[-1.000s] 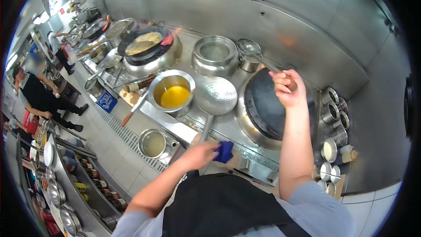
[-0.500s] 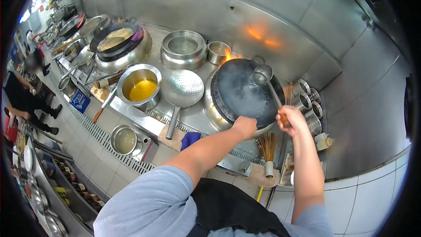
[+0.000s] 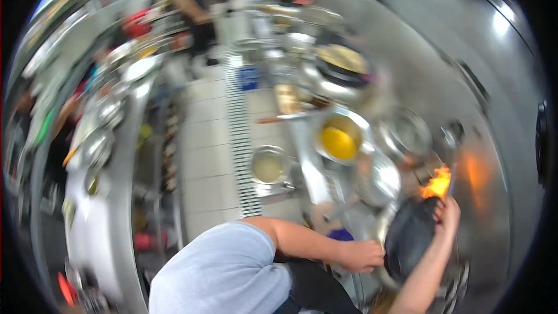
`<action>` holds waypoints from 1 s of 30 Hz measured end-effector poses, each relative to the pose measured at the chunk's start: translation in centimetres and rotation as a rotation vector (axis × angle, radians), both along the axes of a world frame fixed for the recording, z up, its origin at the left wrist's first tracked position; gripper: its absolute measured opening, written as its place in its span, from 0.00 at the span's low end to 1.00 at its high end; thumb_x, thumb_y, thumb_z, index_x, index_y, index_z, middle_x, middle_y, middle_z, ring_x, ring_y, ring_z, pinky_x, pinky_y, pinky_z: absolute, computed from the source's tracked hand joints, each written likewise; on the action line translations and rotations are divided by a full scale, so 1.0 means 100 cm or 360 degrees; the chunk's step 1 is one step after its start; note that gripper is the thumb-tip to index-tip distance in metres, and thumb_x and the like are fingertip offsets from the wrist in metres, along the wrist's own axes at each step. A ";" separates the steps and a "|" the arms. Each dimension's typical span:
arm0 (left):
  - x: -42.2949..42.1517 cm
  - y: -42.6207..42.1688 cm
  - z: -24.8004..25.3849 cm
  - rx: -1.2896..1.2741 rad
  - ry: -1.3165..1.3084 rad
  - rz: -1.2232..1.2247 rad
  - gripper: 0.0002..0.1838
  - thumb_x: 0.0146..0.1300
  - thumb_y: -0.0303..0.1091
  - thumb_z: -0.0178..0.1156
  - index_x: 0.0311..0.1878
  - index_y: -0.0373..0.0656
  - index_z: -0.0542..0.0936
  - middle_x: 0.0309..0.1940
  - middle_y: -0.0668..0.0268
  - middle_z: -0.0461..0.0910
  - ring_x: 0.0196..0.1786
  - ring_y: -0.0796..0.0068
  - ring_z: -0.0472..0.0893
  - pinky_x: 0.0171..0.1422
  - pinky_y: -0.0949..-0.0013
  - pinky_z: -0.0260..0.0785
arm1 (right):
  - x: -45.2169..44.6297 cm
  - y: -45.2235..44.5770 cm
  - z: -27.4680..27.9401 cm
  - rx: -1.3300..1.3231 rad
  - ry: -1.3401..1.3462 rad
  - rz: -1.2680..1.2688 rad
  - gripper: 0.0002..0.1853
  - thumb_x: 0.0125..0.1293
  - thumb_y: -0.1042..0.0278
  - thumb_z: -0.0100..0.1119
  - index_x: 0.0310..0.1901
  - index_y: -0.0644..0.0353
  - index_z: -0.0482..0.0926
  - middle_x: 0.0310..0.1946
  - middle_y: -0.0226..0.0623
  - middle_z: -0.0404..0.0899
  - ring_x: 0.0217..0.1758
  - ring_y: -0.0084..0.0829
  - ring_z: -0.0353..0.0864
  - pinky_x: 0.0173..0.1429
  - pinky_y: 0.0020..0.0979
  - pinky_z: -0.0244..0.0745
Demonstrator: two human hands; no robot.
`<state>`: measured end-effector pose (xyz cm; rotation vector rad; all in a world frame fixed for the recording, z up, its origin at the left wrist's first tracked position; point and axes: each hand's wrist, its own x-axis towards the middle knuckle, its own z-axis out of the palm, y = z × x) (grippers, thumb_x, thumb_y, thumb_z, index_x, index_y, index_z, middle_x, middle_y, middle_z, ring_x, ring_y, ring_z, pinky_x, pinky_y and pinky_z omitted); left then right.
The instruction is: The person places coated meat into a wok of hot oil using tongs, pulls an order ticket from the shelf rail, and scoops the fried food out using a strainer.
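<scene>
- Ladle (image 3: 454, 132) had been shifted from over the wok (image 3: 408, 239) toward the back wall (image 3: 489, 145) — clasped in the right grip (image 3: 446, 216).
- Left grip (image 3: 362, 256) was seen closed at the wok's rim — its hold unclear.
- Wok was set between the grips, near flames (image 3: 437, 182).

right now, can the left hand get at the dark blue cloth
Probably yes: the dark blue cloth shows just beside the left forearm, its visible part uncovered. But the left hand looks closed on the edge of the wok, so it would likely have to let go first.
</scene>
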<state>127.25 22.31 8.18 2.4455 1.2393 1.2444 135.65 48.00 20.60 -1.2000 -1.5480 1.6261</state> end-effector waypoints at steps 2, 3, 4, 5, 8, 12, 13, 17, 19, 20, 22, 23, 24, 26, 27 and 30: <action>-0.051 -0.046 -0.037 -0.0237 -0.0011 0.0311 0.12 0.55 0.37 0.58 0.39 0.40 0.74 0.37 0.58 0.73 0.44 0.58 0.74 0.48 0.56 0.65 | -0.045 0.051 -0.033 -0.0020 -0.0105 -0.0029 0.02 0.60 0.70 0.47 0.30 0.52 0.66 0.14 0.22 0.60 0.10 0.18 0.56 0.12 0.23 0.47; -0.074 -0.071 -0.055 -0.0425 -0.0048 0.0380 0.12 0.56 0.37 0.57 0.39 0.40 0.74 0.36 0.58 0.73 0.43 0.57 0.75 0.47 0.55 0.66 | -0.057 0.133 -0.092 0.0097 -0.0100 0.0047 0.04 0.58 0.70 0.46 0.26 0.52 0.66 0.14 0.25 0.61 0.10 0.20 0.56 0.12 0.25 0.50; -0.096 -0.104 -0.064 -0.0583 -0.0080 0.0662 0.12 0.56 0.36 0.57 0.38 0.39 0.74 0.36 0.57 0.73 0.42 0.55 0.75 0.46 0.54 0.67 | -0.084 0.112 -0.077 -0.0042 -0.0317 0.0016 0.07 0.56 0.69 0.46 0.22 0.53 0.65 0.12 0.27 0.60 0.10 0.22 0.57 0.12 0.26 0.53; -0.119 -0.142 -0.069 -0.0736 -0.0117 0.0916 0.11 0.56 0.36 0.56 0.38 0.39 0.74 0.36 0.56 0.73 0.40 0.53 0.76 0.44 0.53 0.68 | -0.102 0.168 -0.119 0.0152 -0.0604 0.0004 0.10 0.56 0.67 0.46 0.18 0.52 0.64 0.10 0.29 0.59 0.08 0.26 0.58 0.12 0.28 0.53; -0.165 -0.264 -0.101 -0.1269 -0.0031 0.1732 0.15 0.56 0.34 0.54 0.44 0.37 0.76 0.38 0.53 0.76 0.42 0.50 0.77 0.47 0.52 0.70 | -0.147 0.163 -0.140 0.0308 -0.0684 0.0254 0.09 0.54 0.68 0.46 0.18 0.54 0.64 0.07 0.31 0.60 0.06 0.29 0.59 0.10 0.30 0.51; -0.118 -0.401 -0.081 -0.1712 -0.0571 0.2800 0.10 0.58 0.34 0.51 0.38 0.38 0.77 0.41 0.49 0.78 0.43 0.49 0.79 0.47 0.51 0.71 | -0.175 0.169 -0.133 -0.0894 0.0533 0.0005 0.05 0.56 0.71 0.49 0.24 0.58 0.69 0.16 0.34 0.69 0.15 0.25 0.68 0.15 0.26 0.57; -0.102 -0.427 -0.094 -0.1938 -0.0530 0.2903 0.11 0.57 0.35 0.52 0.37 0.39 0.77 0.39 0.49 0.79 0.44 0.50 0.79 0.47 0.53 0.72 | -0.174 0.169 -0.131 -0.0901 0.0530 0.0018 0.05 0.56 0.71 0.49 0.24 0.58 0.69 0.16 0.34 0.69 0.15 0.25 0.68 0.15 0.26 0.57; -0.024 -0.487 -0.132 -0.2659 -0.0636 0.2593 0.16 0.54 0.35 0.53 0.44 0.41 0.81 0.42 0.49 0.80 0.50 0.52 0.78 0.52 0.56 0.71 | -0.158 0.201 -0.136 -0.1320 0.1350 0.0374 0.11 0.58 0.78 0.49 0.42 0.70 0.65 0.29 0.36 0.69 0.25 0.23 0.71 0.21 0.22 0.62; -0.010 -0.498 -0.148 -0.3080 -0.0560 0.1876 0.19 0.54 0.34 0.53 0.49 0.41 0.80 0.47 0.51 0.80 0.52 0.54 0.78 0.55 0.56 0.70 | -0.139 0.208 -0.135 -0.1351 0.1469 0.0402 0.19 0.58 0.80 0.48 0.51 0.74 0.60 0.31 0.36 0.67 0.27 0.23 0.71 0.23 0.21 0.62; -0.004 -0.501 -0.159 -0.3076 -0.0532 0.1869 0.19 0.54 0.34 0.53 0.49 0.41 0.80 0.47 0.51 0.80 0.52 0.54 0.78 0.55 0.56 0.70 | -0.127 0.199 -0.129 -0.1403 0.1560 0.0366 0.26 0.59 0.80 0.48 0.57 0.73 0.51 0.30 0.36 0.66 0.27 0.23 0.70 0.22 0.22 0.62; -0.001 -0.507 -0.176 -0.3121 -0.0663 0.2011 0.20 0.53 0.35 0.54 0.49 0.40 0.80 0.48 0.52 0.79 0.53 0.54 0.78 0.56 0.58 0.70 | -0.104 0.175 -0.115 -0.1441 0.1667 0.0313 0.34 0.59 0.80 0.47 0.63 0.73 0.42 0.29 0.35 0.65 0.26 0.23 0.68 0.22 0.22 0.61; -0.008 -0.508 -0.179 -0.3120 -0.0634 0.1984 0.20 0.53 0.35 0.54 0.49 0.40 0.80 0.48 0.52 0.79 0.53 0.54 0.78 0.56 0.58 0.70 | -0.086 0.164 -0.108 -0.1399 0.1769 0.0406 0.36 0.60 0.80 0.46 0.65 0.72 0.37 0.28 0.35 0.65 0.26 0.23 0.67 0.22 0.22 0.62; -0.021 -0.507 -0.177 -0.3035 -0.0626 0.2026 0.19 0.53 0.38 0.54 0.46 0.40 0.81 0.46 0.51 0.80 0.51 0.53 0.78 0.55 0.58 0.70 | -0.065 0.158 -0.101 -0.1345 0.1870 0.0488 0.39 0.60 0.80 0.46 0.66 0.71 0.32 0.28 0.35 0.64 0.25 0.23 0.65 0.22 0.23 0.62; -0.047 -0.505 -0.179 -0.2961 -0.0535 0.1997 0.19 0.53 0.40 0.54 0.44 0.40 0.82 0.45 0.50 0.80 0.49 0.52 0.79 0.55 0.58 0.70 | -0.026 0.133 -0.089 -0.1235 0.2003 0.0493 0.39 0.60 0.81 0.45 0.67 0.71 0.34 0.27 0.31 0.62 0.24 0.20 0.63 0.23 0.23 0.62; -0.064 -0.502 -0.182 -0.2872 -0.0486 0.2059 0.19 0.54 0.40 0.54 0.46 0.39 0.81 0.46 0.50 0.79 0.50 0.53 0.78 0.56 0.58 0.69 | -0.009 0.104 -0.077 -0.1057 0.2070 0.0548 0.39 0.60 0.81 0.45 0.68 0.71 0.33 0.25 0.30 0.61 0.23 0.19 0.62 0.23 0.23 0.62; -0.096 -0.477 -0.165 -0.2526 -0.0454 0.2203 0.19 0.56 0.40 0.53 0.46 0.37 0.80 0.46 0.50 0.79 0.51 0.52 0.78 0.56 0.58 0.69 | 0.042 -0.009 -0.012 -0.1287 0.2072 0.0192 0.39 0.60 0.82 0.46 0.67 0.76 0.35 0.22 0.27 0.61 0.16 0.15 0.59 0.16 0.17 0.53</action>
